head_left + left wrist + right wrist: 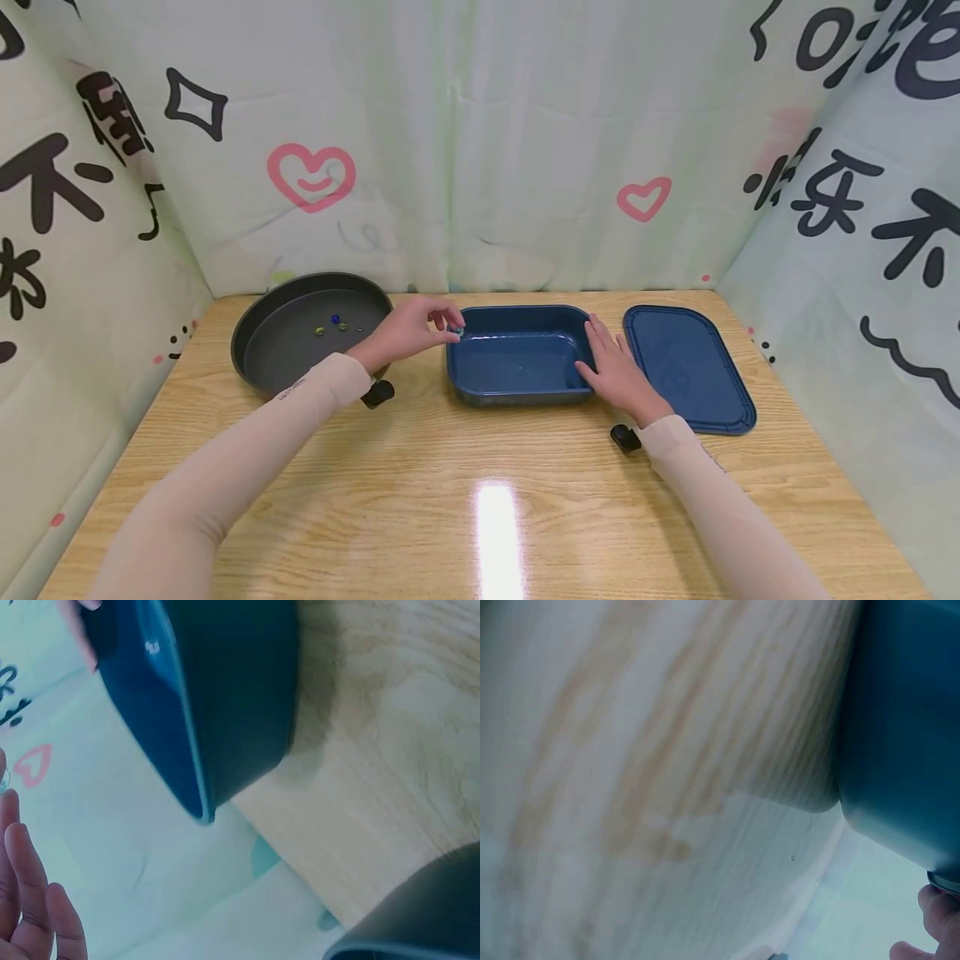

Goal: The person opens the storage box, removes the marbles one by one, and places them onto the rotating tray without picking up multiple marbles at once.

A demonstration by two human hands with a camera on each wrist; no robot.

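My left hand (416, 327) pinches a small clear glass marble (459, 331) between thumb and fingertips, right at the left rim of a deep blue rectangular container (517, 398). In the left wrist view the marble (4, 781) shows partly behind the fingers. My right hand (618, 371) rests with extended fingers on the container's right rim. Off to the left, a round dark pan (277, 350) holds several small marbles, among them a blue one (335, 319) and a yellowish one (319, 332).
A flat blue lid (690, 367) lies on the wooden table (420, 492) to the right of the container, beside my right hand. Printed curtains (480, 167) stand along the back and both sides of the table.
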